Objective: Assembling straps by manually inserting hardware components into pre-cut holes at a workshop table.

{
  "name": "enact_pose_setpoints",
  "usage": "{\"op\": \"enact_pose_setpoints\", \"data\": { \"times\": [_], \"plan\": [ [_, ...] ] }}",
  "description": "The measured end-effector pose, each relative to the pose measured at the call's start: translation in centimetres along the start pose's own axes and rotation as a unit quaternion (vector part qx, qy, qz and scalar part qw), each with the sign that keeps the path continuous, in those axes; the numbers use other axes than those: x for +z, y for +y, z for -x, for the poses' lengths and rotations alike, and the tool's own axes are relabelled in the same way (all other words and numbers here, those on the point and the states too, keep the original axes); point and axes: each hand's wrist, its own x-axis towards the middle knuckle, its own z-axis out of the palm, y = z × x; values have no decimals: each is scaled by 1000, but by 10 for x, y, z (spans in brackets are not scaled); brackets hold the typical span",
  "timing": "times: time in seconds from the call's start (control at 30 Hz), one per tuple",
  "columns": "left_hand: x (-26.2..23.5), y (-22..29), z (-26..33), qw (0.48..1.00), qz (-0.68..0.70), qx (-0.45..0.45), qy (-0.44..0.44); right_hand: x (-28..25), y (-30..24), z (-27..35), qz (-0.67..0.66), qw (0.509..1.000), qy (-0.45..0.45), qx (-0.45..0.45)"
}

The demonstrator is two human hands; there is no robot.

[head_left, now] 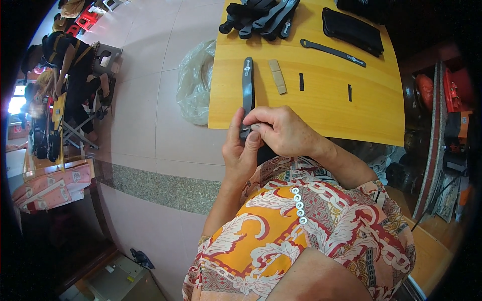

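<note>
A dark grey strap [248, 83] with a rounded end and a small pale print stands lengthwise over the left front part of the yellow table [321, 118]. My left hand [240, 153] grips its near end between thumb and fingers. The fingertips of my right hand [288, 131] pinch the same end, and they partly hide it. To the right of the strap lie a folded tan strip [277, 77] and two short black strips, one nearer [301, 82] and one farther right [350, 93]. Another grey strap [334, 53], with a hole at one end, rests farther back.
A pile of grey straps [261, 19] and a black zip pouch [351, 31] occupy the table's far side. A clear plastic bag [196, 83] hangs by its left edge. Shelving with red items [452, 90] stands at right. Another person [75, 65] sits at a table far left.
</note>
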Motion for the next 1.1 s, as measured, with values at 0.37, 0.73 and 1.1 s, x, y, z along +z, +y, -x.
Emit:
{"op": "enact_pose_setpoints", "data": {
  "times": [0.37, 0.73, 1.1],
  "plan": [
    [-6, 7, -1, 998, 1, 12, -63, -7, -14, -9, -221, 969, -87, 74],
    [-13, 0, 4, 994, -5, 33, -102, -9, 3, -18, -356, 911, -119, 173],
    [-15, 6, 4, 998, -13, -15, -54, -6, -4, -5, 307, 891, -19, -335]
  ]
}}
